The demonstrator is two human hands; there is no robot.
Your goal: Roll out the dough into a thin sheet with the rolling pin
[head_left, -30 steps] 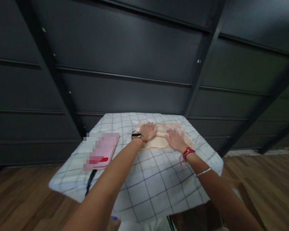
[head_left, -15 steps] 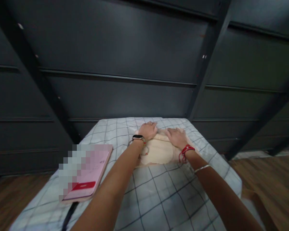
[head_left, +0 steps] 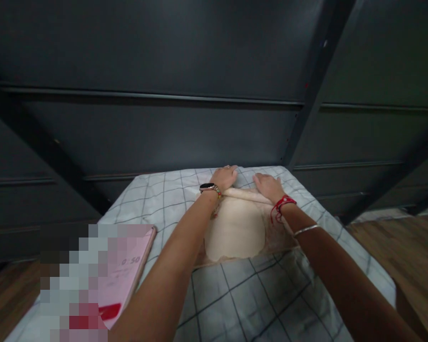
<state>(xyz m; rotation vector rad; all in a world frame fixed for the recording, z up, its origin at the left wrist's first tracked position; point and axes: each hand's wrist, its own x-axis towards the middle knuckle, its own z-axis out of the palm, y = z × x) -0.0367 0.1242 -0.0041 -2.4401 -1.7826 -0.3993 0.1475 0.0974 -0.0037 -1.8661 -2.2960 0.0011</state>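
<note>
A flat, pale sheet of dough lies on a thin brownish board, with one rounded edge towards me. Across the dough's far side is a pale cylinder, which looks like a rolling pin. My left hand is closed over its left end, fingers bent over the far side. Over the right end rests my right hand, fingers curved and pressing down. Both palms hide the pin's ends. A watch and beads are on my left wrist; a red string bracelet and a silver bangle are on my right.
A white checked cloth covers the table under the board. On the left lies a phone with a pink screen, partly blurred out. A dark panelled metal wall stands just behind the table. Wooden floor shows at the right.
My view has shifted, so the phone and table sit lower and nearer. Both hands have moved towards the far edge with the pin, and more of the dough sheet now shows.
</note>
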